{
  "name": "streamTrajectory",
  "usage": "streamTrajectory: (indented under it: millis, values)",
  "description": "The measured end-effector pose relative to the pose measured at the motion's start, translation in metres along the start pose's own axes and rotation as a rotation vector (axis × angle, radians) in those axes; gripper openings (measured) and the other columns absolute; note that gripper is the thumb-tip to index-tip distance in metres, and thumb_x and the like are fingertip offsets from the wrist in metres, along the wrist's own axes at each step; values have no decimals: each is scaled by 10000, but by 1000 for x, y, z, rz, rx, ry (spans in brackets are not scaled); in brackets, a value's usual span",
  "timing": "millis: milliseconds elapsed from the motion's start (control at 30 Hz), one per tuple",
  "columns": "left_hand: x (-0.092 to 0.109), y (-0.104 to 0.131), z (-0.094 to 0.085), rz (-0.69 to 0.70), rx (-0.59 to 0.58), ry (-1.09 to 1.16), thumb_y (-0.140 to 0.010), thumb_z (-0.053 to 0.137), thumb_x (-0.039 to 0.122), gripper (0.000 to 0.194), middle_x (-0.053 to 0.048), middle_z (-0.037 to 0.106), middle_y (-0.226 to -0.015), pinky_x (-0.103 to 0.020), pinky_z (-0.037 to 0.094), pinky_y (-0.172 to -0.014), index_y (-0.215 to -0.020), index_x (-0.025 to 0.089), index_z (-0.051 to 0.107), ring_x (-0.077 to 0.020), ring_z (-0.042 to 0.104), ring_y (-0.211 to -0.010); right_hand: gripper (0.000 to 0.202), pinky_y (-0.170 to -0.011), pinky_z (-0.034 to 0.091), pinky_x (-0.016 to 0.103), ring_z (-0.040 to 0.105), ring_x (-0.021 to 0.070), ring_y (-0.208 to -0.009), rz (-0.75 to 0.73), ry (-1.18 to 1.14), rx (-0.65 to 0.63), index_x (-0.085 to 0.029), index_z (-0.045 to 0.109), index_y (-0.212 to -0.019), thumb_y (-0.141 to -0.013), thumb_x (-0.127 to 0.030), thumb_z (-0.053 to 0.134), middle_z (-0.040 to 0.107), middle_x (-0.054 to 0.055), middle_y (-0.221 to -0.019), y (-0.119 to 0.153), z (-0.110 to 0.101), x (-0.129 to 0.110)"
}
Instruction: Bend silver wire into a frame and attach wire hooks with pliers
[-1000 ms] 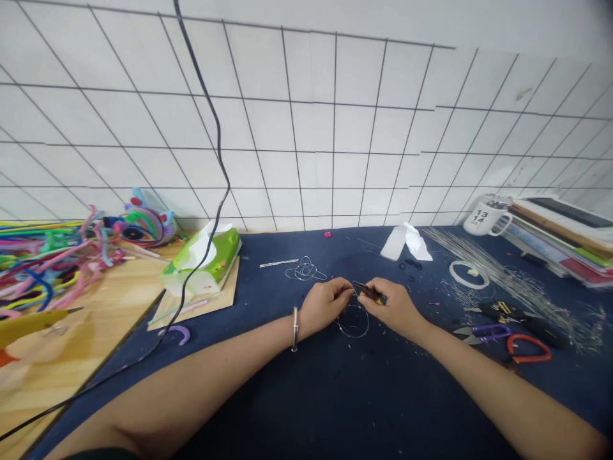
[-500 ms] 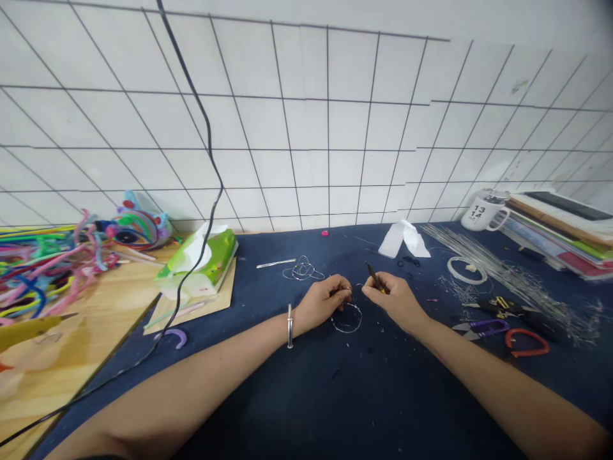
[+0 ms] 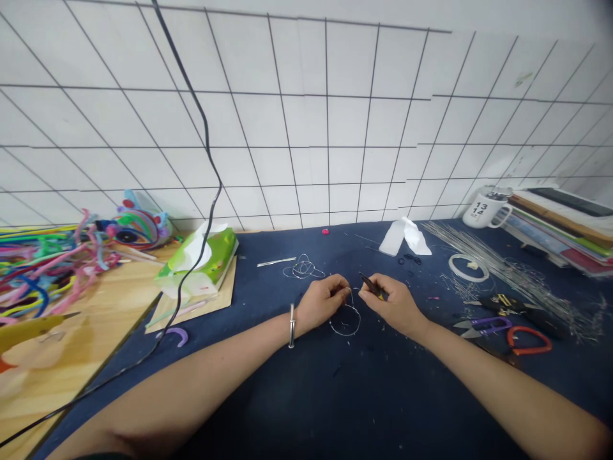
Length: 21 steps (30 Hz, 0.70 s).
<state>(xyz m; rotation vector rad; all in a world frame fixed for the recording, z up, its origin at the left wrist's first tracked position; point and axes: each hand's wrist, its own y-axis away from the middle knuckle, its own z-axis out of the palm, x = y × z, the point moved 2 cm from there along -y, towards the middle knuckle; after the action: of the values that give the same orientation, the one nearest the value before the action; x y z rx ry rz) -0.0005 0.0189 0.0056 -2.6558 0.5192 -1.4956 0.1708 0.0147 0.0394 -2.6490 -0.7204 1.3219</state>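
Note:
My left hand [image 3: 326,300] is closed, thumb against fingers, on a thin silvery wire. The wire's loop [image 3: 345,333] hangs just below and right of the fingertips, over the dark blue cloth [image 3: 306,390]. In my right hand [image 3: 395,305] is a pair of small dark-jawed pliers [image 3: 370,285] with a bit of yellow showing; most of the handles are hidden in the palm. The jaws point up and to the left, apart from my left fingers. Behind my left hand lies a tangled coil of thin wire [image 3: 303,268] beside a short bundle of straight wire [image 3: 276,262].
At right lie purple-handled scissors [image 3: 493,326], a red-handled tool [image 3: 529,340], a white spool ring [image 3: 468,268], and many straight wires [image 3: 479,255]. A mug [image 3: 484,209] stands by stacked books [image 3: 565,223]. Left are a tissue pack [image 3: 218,259], a black cable [image 3: 207,134] and pipe cleaners [image 3: 48,268].
My right hand has moved slightly left with the pliers, whose jaws now tilt further left. The wire near my left fingertips shows more plainly. The view has shifted a little.

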Motion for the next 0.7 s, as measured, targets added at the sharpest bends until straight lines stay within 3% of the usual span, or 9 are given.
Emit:
streamTrajectory:
  millis: [300, 500, 700]
  values:
    - [4, 1, 1, 12, -23, -13, -790, 443, 259, 145, 29, 554, -603, -171, 390, -474, -810, 180, 563, -74, 494, -489, 133, -575, 355, 219, 434, 98, -595, 50, -84, -40, -191, 525, -739, -735, -319, 489, 490, -26, -642, -1, 3, 2]
    - [1, 1, 1, -8, -155, 56, -795, 445, 274, 152, 29, 559, -614, -168, 391, -454, -823, 179, 561, -64, 491, -459, 224, -641, 380, 257, 473, 111, -661, 207, -369, 27, -176, 573, -848, -702, -342, 543, 542, 6, -748, -8, 0, 21]
    - [1, 0, 2, -34, -247, 254, -808, 445, 323, 202, 10, 552, -643, -167, 400, -461, -828, 150, 549, -51, 483, -463, 241, -607, 374, 255, 457, 105, -626, 262, -518, -16, -159, 572, -862, -690, -328, 562, 507, -6, -689, -9, 4, 30]
